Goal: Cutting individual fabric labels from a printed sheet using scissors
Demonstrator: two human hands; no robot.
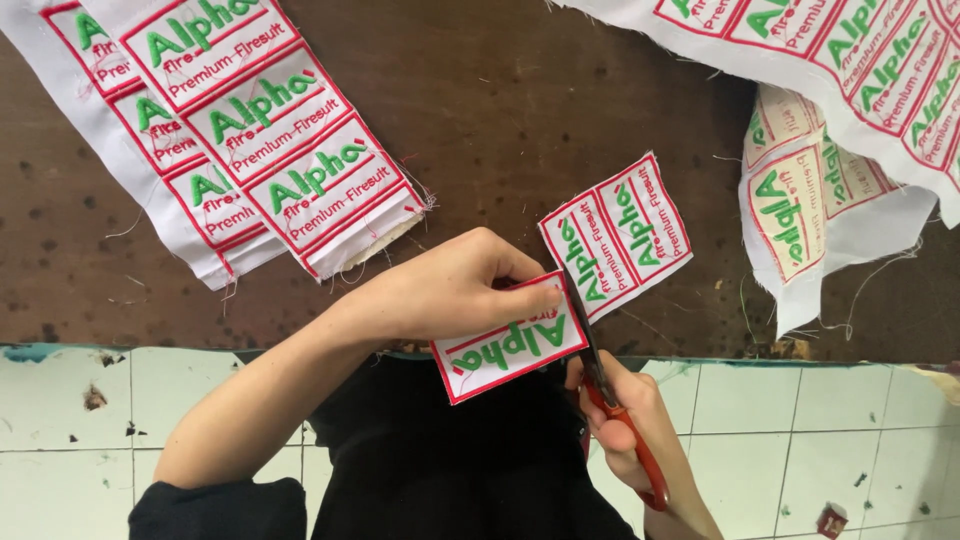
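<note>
At the bench edge: a person's two bare hands are working over a dark brown bench [560,90], above a pale tiled floor [800,430].
Left hand [450,285]: its grip is closing tight, thumb and fingers pinching an embroidered patch [505,345], white with a red border and green lettering, at 6 o'clock of the frame's centre.
Right hand [630,425]: its grip is wrapping shut around the red handles of the scissors [600,375], blades pointing toward 12 o'clock.
Patch strip [620,230]: two joined patches are lying at 1 o'clock of the left hand, touching the blades.
Left rolls [250,130]: uncut patch cloth is lying at 10 o'clock.
Right cloth [850,60]: more patch cloth is lying at 2 o'clock, over a folded piece [810,200].
</note>
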